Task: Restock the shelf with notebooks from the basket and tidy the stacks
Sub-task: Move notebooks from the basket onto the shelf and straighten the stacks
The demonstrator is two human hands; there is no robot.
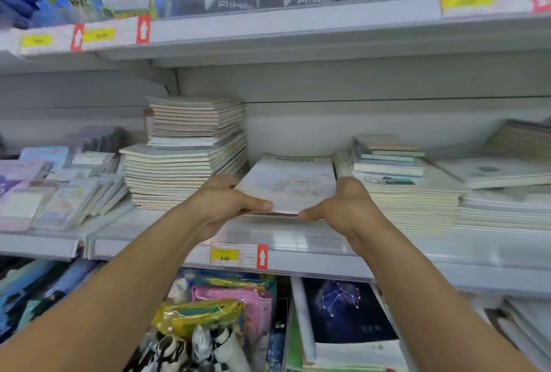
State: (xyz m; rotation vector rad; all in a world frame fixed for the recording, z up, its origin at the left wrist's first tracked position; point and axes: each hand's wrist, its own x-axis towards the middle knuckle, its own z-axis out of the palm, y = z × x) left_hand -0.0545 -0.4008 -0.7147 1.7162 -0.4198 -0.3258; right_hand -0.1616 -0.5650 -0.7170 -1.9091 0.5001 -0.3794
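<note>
A thin pile of pale notebooks (288, 182), the top cover printed "DREAM", lies on the middle shelf (313, 240) in the gap between two taller stacks. My left hand (226, 201) grips its left front corner, thumb lying along the front edge. My right hand (343, 204) grips the right front corner, thumb pointing inward under the edge. The tall stack of notebooks (190, 151) stands just left of the pile. A lower stack (408, 189) with smaller booklets on top stands to its right. The basket is out of view.
Small wrapped notepads (68, 192) lean in rows on the shelf's left. More flat notebook stacks (507, 180) fill the right. A price label (238, 255) sits on the shelf's front rail. Below are pouches (220, 306) and a dark constellation notebook (348, 312). The upper shelf (298, 25) overhangs.
</note>
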